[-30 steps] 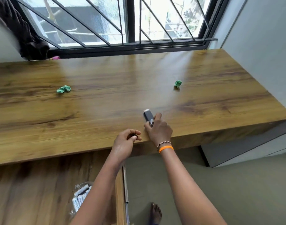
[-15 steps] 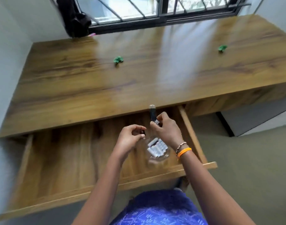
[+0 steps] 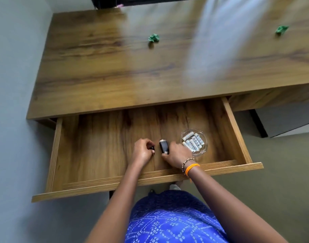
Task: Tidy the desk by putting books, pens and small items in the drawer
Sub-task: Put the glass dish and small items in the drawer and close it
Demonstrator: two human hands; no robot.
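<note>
A wooden desk point(image 3: 115, 67) stands nearly bare, its wide drawer point(image 3: 146, 181) pulled fully out beneath the front edge. By the look of it the tidying is well along but not finished: two green crumpled scraps, one point(image 3: 153, 38) mid-desk and another point(image 3: 281, 29) well apart toward the far right, lie on the desktop, and whether they belong in the drawer cannot be told. Inside the drawer, near its right side, sits a clear glass dish point(image 3: 202, 149) of white batteries point(image 3: 192, 142). Just left of the dish, the person's right hand point(image 3: 176, 153) curls around the lower end of a small dark rectangular device point(image 3: 163, 145), which lies low against the drawer floor; whether it rests there or is only about to be set down is unclear. Beside it, the left hand point(image 3: 142, 151) is bunched closed, fingertips pinching a small black object point(image 3: 152, 147) too tiny to identify.
</note>
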